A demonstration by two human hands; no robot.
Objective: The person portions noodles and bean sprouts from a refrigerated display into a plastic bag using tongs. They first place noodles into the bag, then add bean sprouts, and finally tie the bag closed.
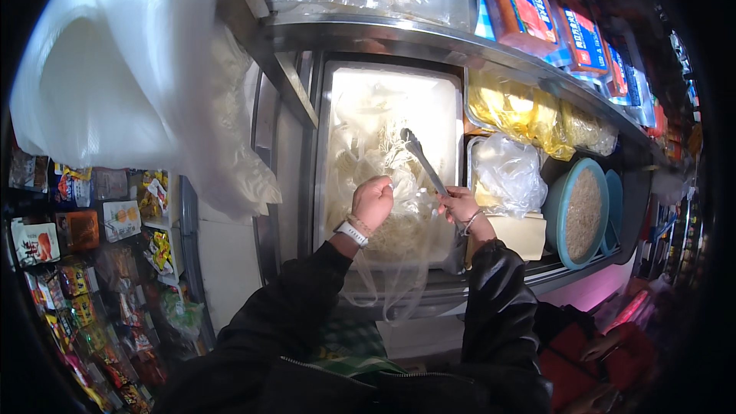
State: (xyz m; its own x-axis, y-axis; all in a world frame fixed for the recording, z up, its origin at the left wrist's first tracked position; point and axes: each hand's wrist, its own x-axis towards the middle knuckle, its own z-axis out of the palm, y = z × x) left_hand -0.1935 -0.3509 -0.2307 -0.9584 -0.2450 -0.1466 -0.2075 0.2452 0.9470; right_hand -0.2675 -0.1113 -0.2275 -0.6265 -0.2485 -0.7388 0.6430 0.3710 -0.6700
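Note:
Pale, thin strands like noodles (pixel 395 155) lie in a white tub (pixel 446 119) in front of me. My right hand (pixel 460 207) is closed around dark metal tongs (pixel 423 159), whose tips reach the strands. Over the tub's left half, my left hand (pixel 372 204) is curled closed on a thin clear plastic bag (pixel 391 280). Two loops of that bag hang over the tub's near edge, between my forearms. Glare and see-through film blur the bag's outline, so how much it holds is hard to tell.
At right are yellow-bagged food (pixel 514 107), a clear bag (pixel 504 172) and a teal basin (pixel 566 218) of grain-like bits. A metal shelf edge (pixel 368 33) crosses above the tub. White plastic bags (pixel 115 69) hang left, above snack packets (pixel 80 276). Another person's hand (pixel 599 346) shows lower right.

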